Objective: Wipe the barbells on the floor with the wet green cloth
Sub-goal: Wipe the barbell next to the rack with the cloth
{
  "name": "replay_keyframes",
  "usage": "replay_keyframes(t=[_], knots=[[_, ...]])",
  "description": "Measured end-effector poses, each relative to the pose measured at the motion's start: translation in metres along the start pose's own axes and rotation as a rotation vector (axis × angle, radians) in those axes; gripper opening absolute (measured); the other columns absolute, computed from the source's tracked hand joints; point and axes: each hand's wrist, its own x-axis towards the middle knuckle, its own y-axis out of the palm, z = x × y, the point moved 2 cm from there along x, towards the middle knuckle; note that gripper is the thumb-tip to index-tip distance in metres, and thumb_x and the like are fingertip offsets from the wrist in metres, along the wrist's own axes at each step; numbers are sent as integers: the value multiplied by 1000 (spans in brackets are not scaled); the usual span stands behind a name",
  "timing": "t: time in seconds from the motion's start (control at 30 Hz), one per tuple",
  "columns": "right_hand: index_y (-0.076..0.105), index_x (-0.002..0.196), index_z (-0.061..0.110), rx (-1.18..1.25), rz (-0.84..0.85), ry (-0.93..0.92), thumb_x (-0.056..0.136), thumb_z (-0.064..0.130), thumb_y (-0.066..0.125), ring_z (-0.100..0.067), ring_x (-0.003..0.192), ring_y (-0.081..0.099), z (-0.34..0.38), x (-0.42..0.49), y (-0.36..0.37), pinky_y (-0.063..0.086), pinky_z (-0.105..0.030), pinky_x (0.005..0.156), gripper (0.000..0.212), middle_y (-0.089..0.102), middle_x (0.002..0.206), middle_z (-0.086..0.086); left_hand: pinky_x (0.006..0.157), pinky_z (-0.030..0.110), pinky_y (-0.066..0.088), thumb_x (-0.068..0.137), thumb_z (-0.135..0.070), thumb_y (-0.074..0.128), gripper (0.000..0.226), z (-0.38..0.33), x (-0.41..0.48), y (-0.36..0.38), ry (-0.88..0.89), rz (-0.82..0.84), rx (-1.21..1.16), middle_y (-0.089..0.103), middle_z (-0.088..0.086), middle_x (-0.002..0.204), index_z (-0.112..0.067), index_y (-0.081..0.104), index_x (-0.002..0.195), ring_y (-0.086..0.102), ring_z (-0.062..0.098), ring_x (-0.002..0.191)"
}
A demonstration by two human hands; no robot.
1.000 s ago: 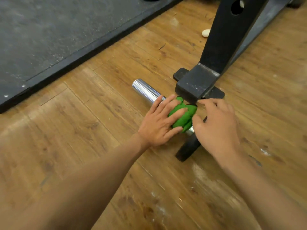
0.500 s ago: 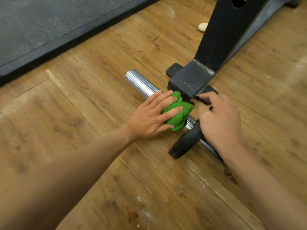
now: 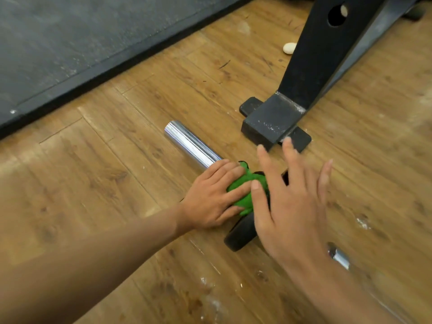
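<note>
On the barbell (image 3: pixel 191 146), left hand (image 3: pixel 210 202) presses green cloth (image 3: pixel 243 185), fingers straight; right hand (image 3: pixel 287 206) hovers, fingers spread.

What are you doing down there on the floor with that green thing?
A person is wiping a barbell that lies on the wooden floor. Their left hand presses a bunched green cloth onto it, right beside a small black weight plate. Their right hand hovers open and spread over the plate, holding nothing.
</note>
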Motion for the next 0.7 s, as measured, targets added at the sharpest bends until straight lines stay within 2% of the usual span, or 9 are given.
replay_keyframes(t=[0.07,0.17,0.23,0.3,0.43,0.53,0.6,0.7], knots=[[43,157,22,104,-39,81,103,46,34,-33,151,32,-7,5,-2,-5,-47,129,60,33,165,-15,125,51,27,109,-47,25,55,-4,-19,-4,20,11,37,59,25,138,-12,51,141,51,40,135],[28,163,24,151,96,116,97,49,35,-26,157,21,4,-6,10,-6,-46,130,71,27,169,-11,121,49,29,110,-50,25,56,2,-32,-25,27,37,43,60,24,133,-11,53,137,53,37,128],[25,164,22,280,130,149,94,47,37,-24,157,22,22,-29,16,-1,-49,130,75,33,166,-9,116,49,33,108,-52,29,58,8,-37,-40,15,82,37,60,23,129,-9,56,135,55,37,120],[25,164,21,315,95,107,92,48,42,-26,157,23,36,-49,18,6,-52,130,79,35,165,-11,112,49,37,106,-53,33,59,11,-45,-53,-13,142,48,60,20,122,-7,59,133,55,35,112],[16,165,29,337,112,174,87,61,44,-25,159,14,33,-57,20,3,-47,130,89,22,171,-10,112,53,38,104,-63,21,70,32,-63,-74,-211,251,124,60,12,106,-12,66,121,58,34,99],[21,165,24,408,101,105,84,56,46,-23,159,17,48,-71,24,0,-46,130,91,29,168,-10,111,52,37,104,-63,23,69,20,-81,-82,-312,248,65,59,11,109,-12,66,122,57,34,100],[26,164,21,488,27,46,82,46,54,-23,158,20,61,-88,29,5,-52,130,90,31,167,-12,113,52,36,106,-56,27,61,-6,-88,-84,-250,250,-7,59,12,115,-12,65,126,56,33,103],[26,162,19,545,-67,-62,83,36,63,-31,157,22,72,-108,36,9,-55,129,89,22,168,-20,117,53,34,110,-46,27,49,-37,-94,-86,-114,282,-88,59,9,118,-16,62,128,54,29,107]])
